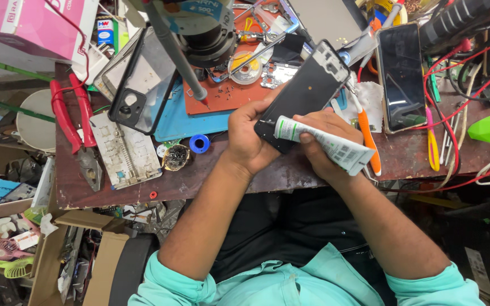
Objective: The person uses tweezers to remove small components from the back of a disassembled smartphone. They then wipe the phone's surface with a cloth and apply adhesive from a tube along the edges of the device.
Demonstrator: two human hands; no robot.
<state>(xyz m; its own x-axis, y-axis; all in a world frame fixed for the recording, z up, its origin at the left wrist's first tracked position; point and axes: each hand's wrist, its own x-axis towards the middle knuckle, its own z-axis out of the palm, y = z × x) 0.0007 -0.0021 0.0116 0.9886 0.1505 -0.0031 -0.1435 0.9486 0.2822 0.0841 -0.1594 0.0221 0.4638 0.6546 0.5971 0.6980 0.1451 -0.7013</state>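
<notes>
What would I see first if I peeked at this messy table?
In the middle, the left hand holds a black phone frame while the right hand squeezes a white tube along its lower edge. Red-handled pliers lie at the table's left end, and a dark phone rests to the right.

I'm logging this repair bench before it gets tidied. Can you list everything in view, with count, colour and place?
phone frame: one, black, bench centre, held tilted
glue tube: one, white with green cap end, over the frame's lower edge
phone: one, dark screen, right of the frame
phone case: one, black, left of centre
pliers: one, red handles, bench left
work mat: one, blue, behind the hands
toothbrush: one, orange and white, by the tube
pink box: one, top left
left hand: grips the frame's lower end
right hand: squeezes the tube
</notes>
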